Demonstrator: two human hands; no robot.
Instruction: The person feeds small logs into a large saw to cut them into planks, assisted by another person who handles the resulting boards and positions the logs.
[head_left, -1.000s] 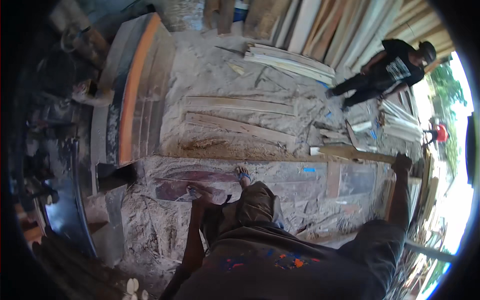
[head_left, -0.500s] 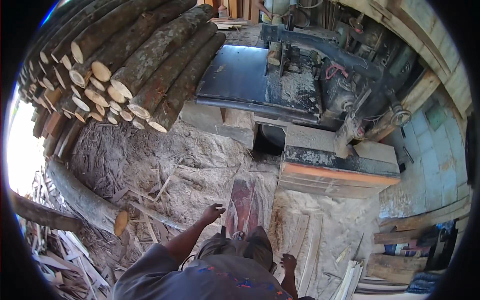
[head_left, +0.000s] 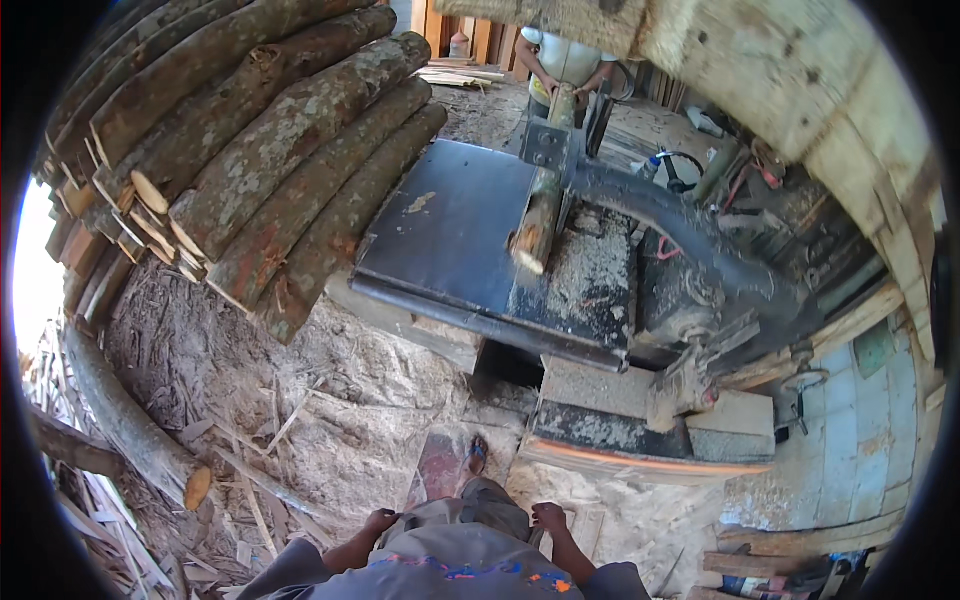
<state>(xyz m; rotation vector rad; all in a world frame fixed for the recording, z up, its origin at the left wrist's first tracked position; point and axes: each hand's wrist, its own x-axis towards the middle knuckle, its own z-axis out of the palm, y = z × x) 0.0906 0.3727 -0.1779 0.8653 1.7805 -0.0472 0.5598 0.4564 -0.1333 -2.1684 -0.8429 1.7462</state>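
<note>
My left hand [head_left: 380,522] hangs beside the left side of my trousers, its fingers curled in with nothing seen in them. Level with it on the other side, my right hand [head_left: 548,516] is also loosely closed beside my trousers and looks bare. Ahead of me stands a saw table [head_left: 440,235] with a dark metal top. A cut log [head_left: 540,225] lies along it, its pale end toward me, passing under the dark machine arm [head_left: 660,210]. At the far end a co-worker [head_left: 565,60] has both hands at the log. Both my hands are well apart from it.
Stacked logs [head_left: 290,130] rise on the left, their ends jutting beside the table. A curved log [head_left: 130,410] and wood offcuts [head_left: 110,520] lie on the dusty ground. A low block [head_left: 640,440] stands front right, and a wooden beam [head_left: 800,90] crosses the upper right.
I have stepped nearer the table, with one foot now forward. Both hands have come in beside my trousers, the left drawing back. The log has slid toward me on the table.
</note>
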